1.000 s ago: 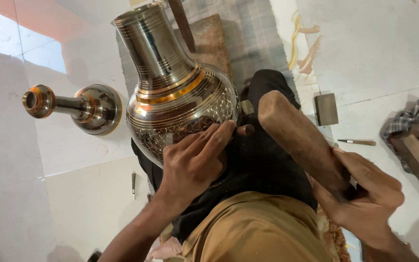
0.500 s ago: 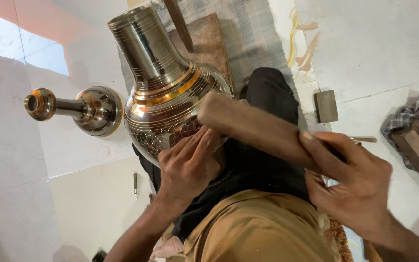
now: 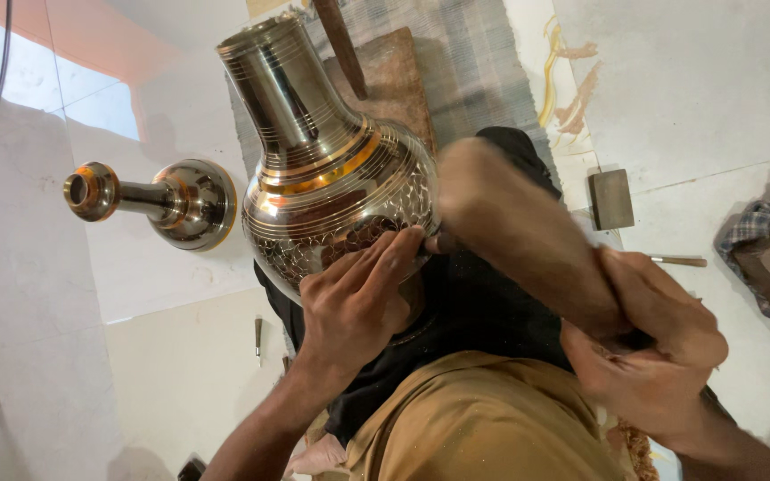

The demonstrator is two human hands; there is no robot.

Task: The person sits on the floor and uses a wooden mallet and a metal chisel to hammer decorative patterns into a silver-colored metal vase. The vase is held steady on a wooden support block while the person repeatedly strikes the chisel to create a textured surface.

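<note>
so the landmark here is the big brass pot point(image 3: 331, 187), a round-bellied vessel with a long neck, lying tilted across the person's lap with the neck pointing away from the body and up toward the top of the view. its long axis runs from the belly near the person's knees out to the mouth at the far end.

the left hand point(image 3: 358, 303) lies flat against the near side of the pot's belly, fingers point(image 3: 394, 258) spread over the patterned part. it looks pinched on something small at the fingertips, maybe a punch, but that bit is too hidden to call, so can't really tell if it's gripping anything.

the right hand point(image 3: 643, 347) is off to the right of the pot and nearer the body, clenched around the handle end of a thick wooden mallet point(image 3: 528, 232). the mallet's long axis slants from that fist up and left, and its blurry head sits just beside the pot's belly, right next to the left fingertips. so the mallet head is the closest thing to the contact spot, with the left hand touching the pot and the right hand well back.

left of the pot a smaller brass piece point(image 3: 162, 200) lies on the pale floor point(image 3: 715, 107), apart from it. right of the pot, a small dark block point(image 3: 612, 198) sits on the floor.
</note>
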